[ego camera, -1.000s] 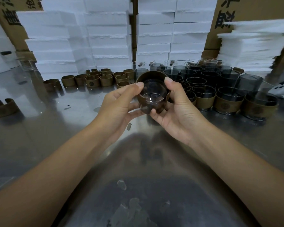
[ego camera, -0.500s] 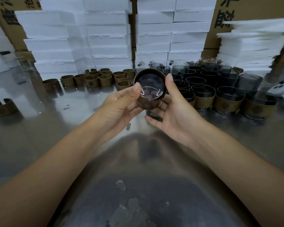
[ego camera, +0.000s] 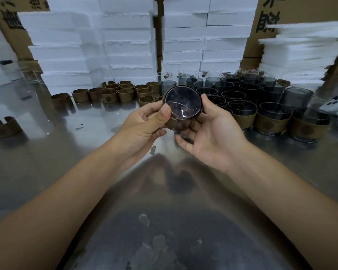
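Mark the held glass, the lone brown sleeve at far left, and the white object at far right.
held glass (ego camera: 181, 106), head view, on its round face turned toward the camera.
lone brown sleeve (ego camera: 4, 129), head view, on its outer wall.
white object (ego camera: 336, 108), head view, on its white body.

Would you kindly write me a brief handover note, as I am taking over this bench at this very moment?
Left hand: grips the glass, thumb on its near edge.
Right hand: holds the same glass from the right, fingers behind it.
The glass is held above the table, tilted with a round end towards the camera and a brown sleeve round its wall.
Done: sleeved glasses stand at right.
Left: probably set this one with them, then work through the empty sleeves and bare glasses at the back.
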`<state>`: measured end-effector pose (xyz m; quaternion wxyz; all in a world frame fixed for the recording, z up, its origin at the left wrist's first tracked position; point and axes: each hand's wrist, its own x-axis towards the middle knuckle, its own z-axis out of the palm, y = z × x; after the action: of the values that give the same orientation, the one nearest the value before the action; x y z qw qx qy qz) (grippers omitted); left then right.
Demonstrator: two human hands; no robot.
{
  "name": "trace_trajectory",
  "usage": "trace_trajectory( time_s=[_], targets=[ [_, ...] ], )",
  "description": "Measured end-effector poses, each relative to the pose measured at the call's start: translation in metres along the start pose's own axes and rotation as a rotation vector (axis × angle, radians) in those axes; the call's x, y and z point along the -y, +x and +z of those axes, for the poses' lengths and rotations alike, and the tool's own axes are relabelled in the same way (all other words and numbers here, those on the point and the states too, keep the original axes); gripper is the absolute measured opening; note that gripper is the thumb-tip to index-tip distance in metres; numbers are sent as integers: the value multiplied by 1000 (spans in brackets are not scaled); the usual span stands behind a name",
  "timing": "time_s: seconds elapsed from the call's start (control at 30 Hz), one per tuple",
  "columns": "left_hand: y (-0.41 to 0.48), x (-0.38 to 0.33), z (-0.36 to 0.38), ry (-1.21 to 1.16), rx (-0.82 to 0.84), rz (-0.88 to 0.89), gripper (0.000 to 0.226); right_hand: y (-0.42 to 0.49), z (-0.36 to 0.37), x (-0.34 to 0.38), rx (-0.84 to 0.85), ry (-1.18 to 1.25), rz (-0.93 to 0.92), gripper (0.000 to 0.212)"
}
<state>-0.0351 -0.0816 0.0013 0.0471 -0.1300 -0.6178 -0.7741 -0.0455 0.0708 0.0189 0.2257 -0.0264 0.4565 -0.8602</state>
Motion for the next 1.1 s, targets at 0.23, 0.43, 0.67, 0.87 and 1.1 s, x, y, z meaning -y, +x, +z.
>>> trace_trajectory(
  time_s=[0.23,0.43,0.67,0.87,1.1],
  targets=[
    [1,0,0,10,5,2,69,0,0,-1,2,48,29,39],
    [1,0,0,16,-13,-15,35,0,1,-2,-26,28,28,38],
    [1,-5,0,-31,-61,-7,56,2,5,-6,-133,-243,33,52],
    [0,-12,-3,65,-22,19,60,0,2,-4,-39,-117,111,56],
    [1,-4,1,383,-117,61,79,1,2,-2,-50,-156,-89,49]
  ],
)
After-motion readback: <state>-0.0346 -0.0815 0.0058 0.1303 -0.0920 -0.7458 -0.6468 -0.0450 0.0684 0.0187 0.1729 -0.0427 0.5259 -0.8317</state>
